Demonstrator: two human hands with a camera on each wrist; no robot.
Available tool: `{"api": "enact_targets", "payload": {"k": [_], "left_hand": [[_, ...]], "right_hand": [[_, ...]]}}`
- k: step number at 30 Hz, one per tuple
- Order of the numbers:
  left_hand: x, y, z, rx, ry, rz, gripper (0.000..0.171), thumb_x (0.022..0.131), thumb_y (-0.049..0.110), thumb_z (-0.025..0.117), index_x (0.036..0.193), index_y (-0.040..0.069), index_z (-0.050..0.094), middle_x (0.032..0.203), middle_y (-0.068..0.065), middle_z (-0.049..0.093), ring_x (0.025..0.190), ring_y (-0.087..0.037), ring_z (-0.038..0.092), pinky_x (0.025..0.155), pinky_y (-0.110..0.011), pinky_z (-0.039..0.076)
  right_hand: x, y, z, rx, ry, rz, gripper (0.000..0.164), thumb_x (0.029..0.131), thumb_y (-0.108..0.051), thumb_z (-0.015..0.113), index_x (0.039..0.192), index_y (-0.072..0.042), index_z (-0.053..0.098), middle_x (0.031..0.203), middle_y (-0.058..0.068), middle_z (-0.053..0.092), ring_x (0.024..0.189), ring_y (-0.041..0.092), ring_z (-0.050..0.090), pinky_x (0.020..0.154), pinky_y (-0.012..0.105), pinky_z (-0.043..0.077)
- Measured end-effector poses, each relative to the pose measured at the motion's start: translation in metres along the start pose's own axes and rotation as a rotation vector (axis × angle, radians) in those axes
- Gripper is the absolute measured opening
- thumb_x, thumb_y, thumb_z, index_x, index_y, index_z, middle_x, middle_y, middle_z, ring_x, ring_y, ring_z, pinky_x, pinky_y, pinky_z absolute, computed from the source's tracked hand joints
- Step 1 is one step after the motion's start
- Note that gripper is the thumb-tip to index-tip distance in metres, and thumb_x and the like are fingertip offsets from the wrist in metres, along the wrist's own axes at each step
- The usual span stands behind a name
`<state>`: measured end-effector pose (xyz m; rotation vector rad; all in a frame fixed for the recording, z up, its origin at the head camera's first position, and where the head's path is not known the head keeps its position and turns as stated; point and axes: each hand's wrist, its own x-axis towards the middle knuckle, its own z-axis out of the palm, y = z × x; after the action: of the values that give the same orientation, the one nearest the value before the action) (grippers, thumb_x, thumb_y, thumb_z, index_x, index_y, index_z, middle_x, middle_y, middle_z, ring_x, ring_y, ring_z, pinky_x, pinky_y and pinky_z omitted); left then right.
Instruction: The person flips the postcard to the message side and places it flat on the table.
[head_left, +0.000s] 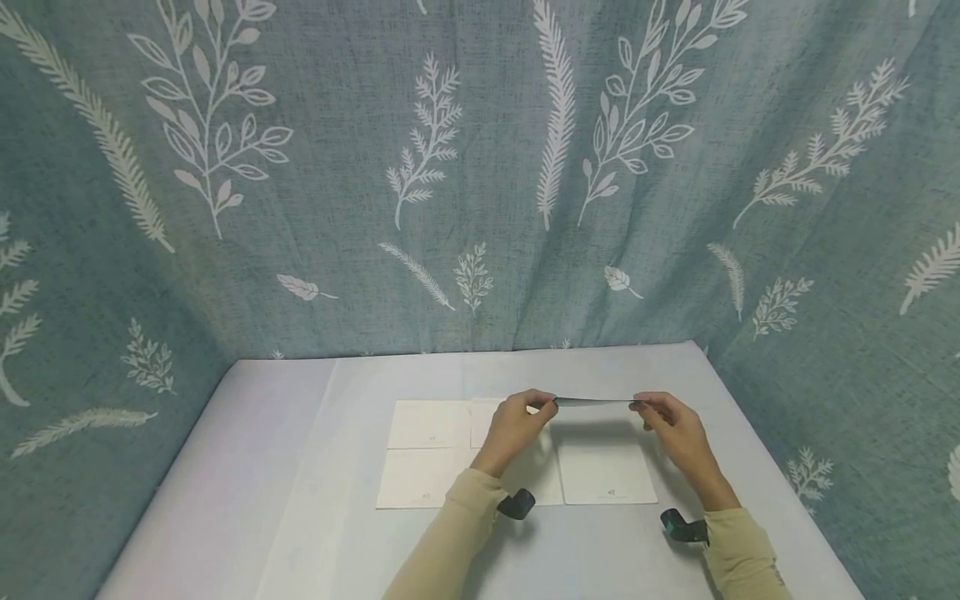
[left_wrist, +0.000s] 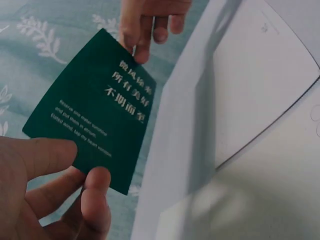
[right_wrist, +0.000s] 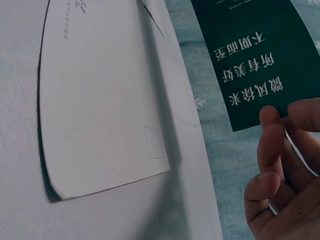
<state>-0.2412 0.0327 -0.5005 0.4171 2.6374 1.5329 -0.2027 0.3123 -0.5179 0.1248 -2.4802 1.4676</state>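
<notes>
A dark green card with white Chinese characters and small English lines hangs above the table, held between both hands. My left hand pinches one end between thumb and fingers. At the opposite end, my right hand pinches the edge between thumb and forefinger, its other fingers curled loosely in the right wrist view. In the head view the card shows nearly edge-on as a thin dark strip. Below it lies a white card with a small printed mark, and the raised card's shadow falls across its far part.
Several more white cards lie in rows to the left, among them an upper-left card and a lower-left card; my left arm partly covers others. The white table meets a blue-green leaf-patterned curtain at the back and sides.
</notes>
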Motion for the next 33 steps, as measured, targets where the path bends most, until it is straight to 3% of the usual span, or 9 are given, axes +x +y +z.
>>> {"api": "enact_targets", "payload": {"k": [7, 11, 15, 20, 25, 33], "left_hand": [[-0.002, -0.003, -0.002, -0.029, -0.016, 0.041, 0.028, 0.097, 0.028, 0.063, 0.119, 0.014, 0.074, 0.108, 0.003, 0.071, 0.085, -0.013, 0.062, 0.07, -0.031, 0.051], [-0.002, -0.004, -0.002, -0.011, -0.004, 0.05, 0.025, 0.098, 0.023, 0.062, 0.118, 0.015, 0.074, 0.109, 0.004, 0.071, 0.081, -0.009, 0.06, 0.065, -0.027, 0.049], [-0.003, -0.004, -0.001, 0.016, 0.024, 0.067, 0.023, 0.101, 0.019, 0.059, 0.117, 0.019, 0.075, 0.114, 0.003, 0.071, 0.079, -0.008, 0.058, 0.064, -0.026, 0.049], [-0.004, -0.006, 0.003, 0.05, 0.087, 0.099, 0.026, 0.103, 0.018, 0.053, 0.114, 0.02, 0.077, 0.113, 0.002, 0.072, 0.072, -0.006, 0.054, 0.063, -0.026, 0.046], [-0.004, -0.006, 0.007, 0.097, 0.153, 0.139, 0.024, 0.101, 0.021, 0.056, 0.113, 0.018, 0.077, 0.108, 0.002, 0.072, 0.062, -0.004, 0.05, 0.056, -0.023, 0.044], [0.001, -0.006, 0.013, 0.197, 0.269, 0.189, 0.016, 0.094, 0.018, 0.067, 0.108, 0.016, 0.076, 0.095, 0.005, 0.073, 0.058, 0.0, 0.05, 0.05, -0.019, 0.041]], "right_hand": [[-0.001, -0.002, -0.003, -0.013, 0.004, 0.108, 0.032, 0.105, -0.011, 0.044, 0.126, -0.004, 0.067, 0.113, 0.02, 0.069, 0.085, 0.014, 0.061, 0.076, 0.027, 0.047], [0.0, -0.003, -0.003, 0.004, -0.011, 0.152, 0.038, 0.108, -0.02, 0.039, 0.127, -0.004, 0.067, 0.12, 0.019, 0.065, 0.089, 0.017, 0.06, 0.077, 0.031, 0.046], [0.001, -0.001, -0.003, -0.005, -0.018, 0.174, 0.044, 0.109, -0.036, 0.042, 0.129, -0.005, 0.067, 0.12, 0.013, 0.065, 0.092, 0.013, 0.059, 0.08, 0.034, 0.046], [0.001, 0.004, 0.0, -0.027, -0.018, 0.139, 0.041, 0.105, -0.035, 0.055, 0.131, -0.005, 0.066, 0.12, 0.012, 0.068, 0.098, 0.009, 0.06, 0.084, 0.03, 0.048], [-0.002, 0.003, 0.002, -0.04, -0.016, 0.094, 0.041, 0.103, -0.032, 0.061, 0.135, -0.006, 0.062, 0.126, 0.015, 0.067, 0.108, 0.014, 0.06, 0.086, 0.023, 0.048], [-0.001, 0.001, 0.006, -0.095, 0.016, 0.055, 0.044, 0.101, -0.033, 0.063, 0.139, -0.009, 0.061, 0.124, 0.017, 0.068, 0.099, 0.019, 0.061, 0.08, 0.025, 0.049]]}}
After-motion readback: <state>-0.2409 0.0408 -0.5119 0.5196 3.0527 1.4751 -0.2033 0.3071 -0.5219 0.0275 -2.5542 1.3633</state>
